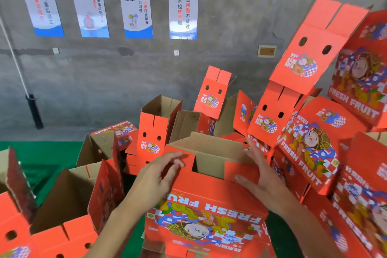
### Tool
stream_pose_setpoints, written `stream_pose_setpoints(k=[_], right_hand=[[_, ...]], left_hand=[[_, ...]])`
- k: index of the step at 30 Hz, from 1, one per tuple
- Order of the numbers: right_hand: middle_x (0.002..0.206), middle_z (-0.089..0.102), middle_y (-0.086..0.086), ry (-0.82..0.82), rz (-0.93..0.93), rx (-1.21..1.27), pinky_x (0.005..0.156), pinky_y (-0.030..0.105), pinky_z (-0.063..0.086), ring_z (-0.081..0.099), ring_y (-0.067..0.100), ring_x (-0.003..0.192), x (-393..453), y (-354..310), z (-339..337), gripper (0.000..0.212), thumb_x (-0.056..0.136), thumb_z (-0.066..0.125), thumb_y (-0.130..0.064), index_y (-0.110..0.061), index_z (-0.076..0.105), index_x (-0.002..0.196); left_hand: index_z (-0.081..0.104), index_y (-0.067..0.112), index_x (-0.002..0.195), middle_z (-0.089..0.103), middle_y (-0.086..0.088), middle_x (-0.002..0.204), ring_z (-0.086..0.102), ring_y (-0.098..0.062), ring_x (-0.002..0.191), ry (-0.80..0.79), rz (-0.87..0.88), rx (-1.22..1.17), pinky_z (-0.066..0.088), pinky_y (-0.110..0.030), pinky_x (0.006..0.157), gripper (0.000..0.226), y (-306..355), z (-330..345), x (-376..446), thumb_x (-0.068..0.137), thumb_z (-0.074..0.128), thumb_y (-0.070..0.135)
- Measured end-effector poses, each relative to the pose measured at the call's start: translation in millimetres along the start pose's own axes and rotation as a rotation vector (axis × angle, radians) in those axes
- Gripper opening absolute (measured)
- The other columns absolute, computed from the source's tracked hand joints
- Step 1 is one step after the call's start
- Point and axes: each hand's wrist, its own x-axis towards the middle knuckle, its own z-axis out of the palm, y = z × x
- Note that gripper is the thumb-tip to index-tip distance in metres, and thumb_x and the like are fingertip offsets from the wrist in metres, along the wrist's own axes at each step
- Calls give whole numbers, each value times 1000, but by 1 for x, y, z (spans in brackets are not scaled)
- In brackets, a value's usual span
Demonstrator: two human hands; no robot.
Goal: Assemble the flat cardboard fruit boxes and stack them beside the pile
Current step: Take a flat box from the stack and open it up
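A red cardboard fruit box printed "FRESH FRUIT" stands opened up in front of me, its brown inside showing and its top flaps raised. My left hand curls its fingers over the near left flap at the box's rim. My right hand lies flat with straight fingers against the right flap and the box's right end. Assembled boxes of the same print are piled at the right and reach well above the box.
More opened boxes stand at the left and behind, flaps up. Green floor shows at the left. A grey wall carries several blue and white posters. A white pole leans at far left.
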Motion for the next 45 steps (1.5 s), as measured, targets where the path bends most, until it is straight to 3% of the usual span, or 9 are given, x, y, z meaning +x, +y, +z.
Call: stream_pose_setpoints(k=[4,9,15,23,28,30,34,39,45], right_hand=[[145,46,-34,-39,-73,-133,101,18,44,37,-7,140,-3,1,3,56,76,64,-86,-58,65,125],[129,55,-34,-63,64,-108,100,26,42,47,-9,123,6,-12,5,48,75,64,-84,-49,62,108],[132,44,-2,-182,199,-798,106,47,38,41,22,127,22,-43,38,54,91,56,-69,-25,45,121],[101,60,-4,446,380,283,70,0,36,51,-21,79,6,-40,12,23,108,44,-43,-24,56,103],[108,69,23,40,658,268,81,45,56,70,38,95,-16,-16,28,35,111,37,-31,-7,63,116],[89,72,13,-140,734,286,71,43,61,72,27,68,-23,-8,31,28,110,41,-32,-16,64,110],[100,79,14,-544,824,109,53,24,47,65,15,58,-26,-1,28,26,103,56,-23,-12,62,125],[98,78,21,-385,858,400,46,22,39,62,16,53,-32,1,22,37,101,40,-17,-4,58,130],[90,74,19,-511,869,802,52,22,48,62,18,61,-39,-12,16,17,104,57,-27,-16,65,114]], left_hand=[[59,31,103,67,16,99,65,-8,88,51,-46,-63,54,-35,82,13,-6,6,3,103,60,18],[53,26,102,62,13,108,60,-11,107,22,-31,-70,48,-32,94,17,-10,9,3,98,66,15],[79,30,100,68,25,114,52,3,120,-63,20,74,39,-24,107,13,-25,7,6,100,66,25],[76,43,118,48,17,152,37,1,143,-119,-29,48,27,-27,118,44,-38,-5,10,95,44,64],[75,41,121,41,12,159,31,-5,150,-136,-119,28,23,-37,125,37,-50,-19,13,95,51,54],[76,41,118,44,11,157,30,-5,151,-135,-138,-25,21,-36,126,33,-52,-23,11,94,55,49],[80,37,112,49,17,151,29,14,144,-150,-135,-142,23,-15,117,26,-53,-30,7,91,65,38],[81,41,108,47,28,150,32,21,138,-158,-175,-230,31,-36,122,23,-63,-39,-1,91,68,34],[84,31,103,63,16,141,43,1,144,2,-106,-295,32,-40,124,22,-59,-57,-17,85,76,21]])
